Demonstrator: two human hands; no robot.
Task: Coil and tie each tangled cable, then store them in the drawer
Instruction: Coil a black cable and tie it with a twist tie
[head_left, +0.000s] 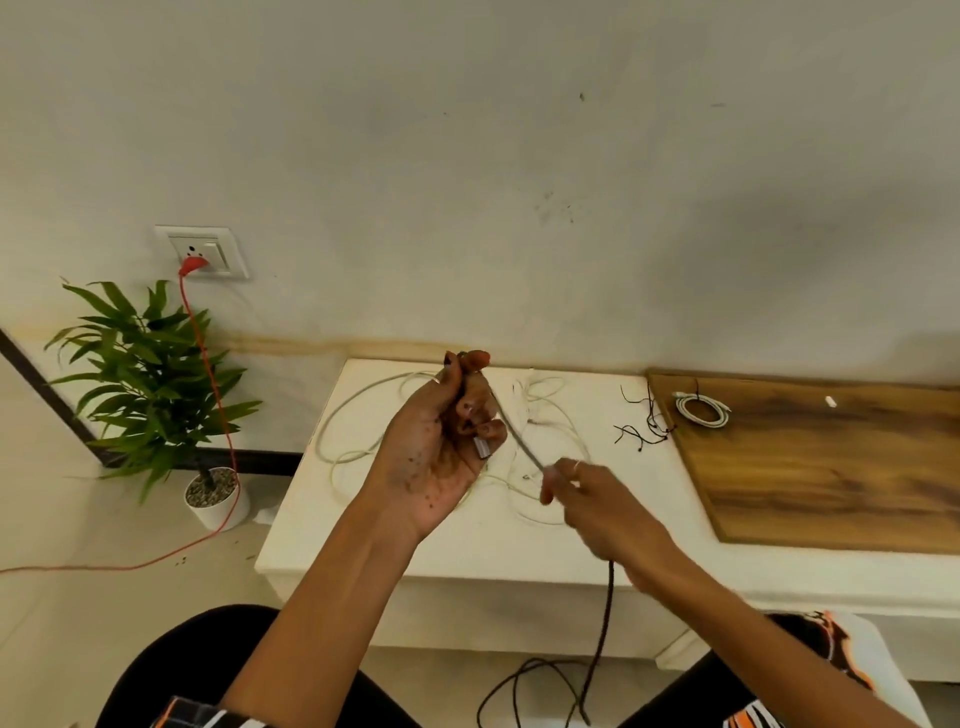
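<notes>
Two hands work one dark cable (602, 623) above the tabletop (363, 540): the left hand (441, 441) curls round its plug end, palm up, and the right hand (582, 493) pinches the cable just beside it, the slack dropping past the front edge to the floor. To coil well, I'd keep the left grip firm and feed even loops, letting twists run out. White cables (363, 415) sprawl tangled across the left half; one coiled cable (701, 410) lies at the board's (831, 467) back left corner, thin black ties (644, 421) just beside it. No drawer shows. A plant (150, 374) and socket (202, 252) stand left
</notes>
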